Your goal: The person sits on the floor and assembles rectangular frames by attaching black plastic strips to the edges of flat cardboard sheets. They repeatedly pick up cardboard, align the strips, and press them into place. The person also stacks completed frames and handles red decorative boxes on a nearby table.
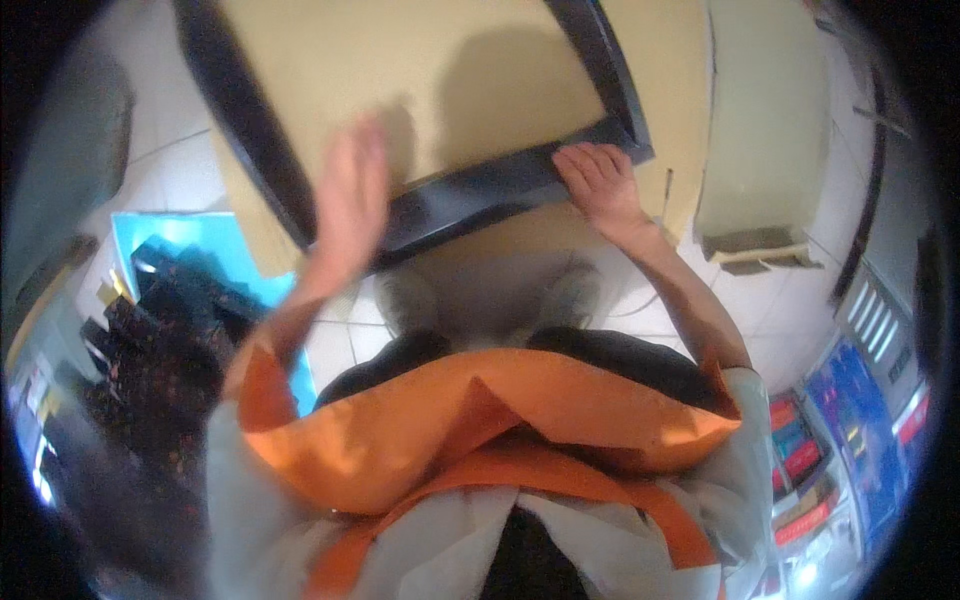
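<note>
- Orange vest (470,420): worn by the person, nearest the camera, over dark trousers; shoes on the white tiled floor (790,300).
- Right hand (600,185): fingers curled over the lower right corner of the frame; grip closed on it.
- Left hand (350,195): blurred, flat and wide against the frame's lower left edge; no closed grip visible.
- Frame (470,190): dark, tilted, enclosing a tan board (400,70), above the feet.
- Beige cabinet (765,120): farther right.
</note>
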The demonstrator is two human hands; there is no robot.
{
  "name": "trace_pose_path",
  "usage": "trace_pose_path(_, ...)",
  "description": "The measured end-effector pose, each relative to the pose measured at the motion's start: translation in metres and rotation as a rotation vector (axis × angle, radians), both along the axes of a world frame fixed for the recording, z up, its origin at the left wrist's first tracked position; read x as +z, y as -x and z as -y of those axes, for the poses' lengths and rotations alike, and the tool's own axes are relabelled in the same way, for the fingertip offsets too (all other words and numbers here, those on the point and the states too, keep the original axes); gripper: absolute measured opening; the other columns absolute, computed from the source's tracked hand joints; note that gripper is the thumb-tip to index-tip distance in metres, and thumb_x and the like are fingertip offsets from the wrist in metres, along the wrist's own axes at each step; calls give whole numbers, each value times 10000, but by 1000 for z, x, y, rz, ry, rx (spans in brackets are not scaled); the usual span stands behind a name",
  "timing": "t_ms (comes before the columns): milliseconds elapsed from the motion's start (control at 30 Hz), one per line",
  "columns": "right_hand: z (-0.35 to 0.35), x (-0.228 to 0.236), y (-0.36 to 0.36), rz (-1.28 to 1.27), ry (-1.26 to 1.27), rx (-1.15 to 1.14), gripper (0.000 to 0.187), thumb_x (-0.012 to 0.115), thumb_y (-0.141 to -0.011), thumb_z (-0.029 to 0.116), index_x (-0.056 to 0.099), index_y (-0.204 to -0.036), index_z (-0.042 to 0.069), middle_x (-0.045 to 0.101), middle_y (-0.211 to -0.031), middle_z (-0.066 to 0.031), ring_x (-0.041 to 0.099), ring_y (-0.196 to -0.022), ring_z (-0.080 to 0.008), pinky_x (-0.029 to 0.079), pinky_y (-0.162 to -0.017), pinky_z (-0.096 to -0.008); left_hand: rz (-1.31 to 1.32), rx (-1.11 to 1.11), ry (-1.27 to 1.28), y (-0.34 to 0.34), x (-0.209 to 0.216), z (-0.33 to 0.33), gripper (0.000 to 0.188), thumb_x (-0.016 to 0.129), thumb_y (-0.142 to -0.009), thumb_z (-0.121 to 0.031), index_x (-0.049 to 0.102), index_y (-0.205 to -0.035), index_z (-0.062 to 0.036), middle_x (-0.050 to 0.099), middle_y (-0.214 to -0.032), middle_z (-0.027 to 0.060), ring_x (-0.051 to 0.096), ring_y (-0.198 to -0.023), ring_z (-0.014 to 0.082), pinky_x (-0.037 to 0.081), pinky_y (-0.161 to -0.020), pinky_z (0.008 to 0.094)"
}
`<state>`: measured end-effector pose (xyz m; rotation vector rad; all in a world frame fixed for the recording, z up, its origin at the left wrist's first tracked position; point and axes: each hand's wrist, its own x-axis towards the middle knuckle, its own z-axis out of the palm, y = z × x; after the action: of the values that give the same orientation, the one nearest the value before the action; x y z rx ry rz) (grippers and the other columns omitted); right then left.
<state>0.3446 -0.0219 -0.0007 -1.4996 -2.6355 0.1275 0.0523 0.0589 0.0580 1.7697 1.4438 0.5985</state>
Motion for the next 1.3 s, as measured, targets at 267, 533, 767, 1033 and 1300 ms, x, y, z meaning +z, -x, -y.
trace_pose_path(267,-15,5,10,66,15,89,331,633,-597,213,523,-891,107,505,-882,-39,494,-918,-194,379,-789,-343,-753,-258,-508,52,-50,94,441,672,-600,-189,534,-982,-18,544,-941,148,531,-881,280,424,-751,394)
trace_pose_path(533,-12,35,-8,191,23,-93,274,699,-579,179,517,-760,83,516,-742,-60,544,-790,-225,274,-1013,-376,-654,-455,-545,79,-49,75,401,697,-551,-318,538,-816,-61,546,-768,74,543,-690,184,428,-610,313)
trace_pose_path(767,-11,34,-20,54,301,153,266,701,-582,243,514,-681,82,514,-614,-61,570,-712,-206,226,-1047,-392,-848,-487,-140,84,-23,58,440,670,-659,-402,559,-929,-73,579,-852,70,557,-873,213,191,-984,521)
trace_pose_path(1033,4,45,-24,141,185,-36,354,681,-631,354,547,-822,88,525,-790,-55,471,-971,-203,154,-1026,-537,-951,-616,-3,96,-10,51,480,592,-737,-455,549,-1030,-78,577,-920,72,464,-1070,214,10,-1014,603)
trace_pose_path(1300,27,78,-34,-250,556,-253,398,654,-730,301,502,-985,36,527,-980,-123,485,-985,-281,333,-888,-430,-542,-641,-116,127,2,89,463,646,-727,-250,506,-1138,-89,505,-1167,112,447,-1124,273,177,-1033,508)
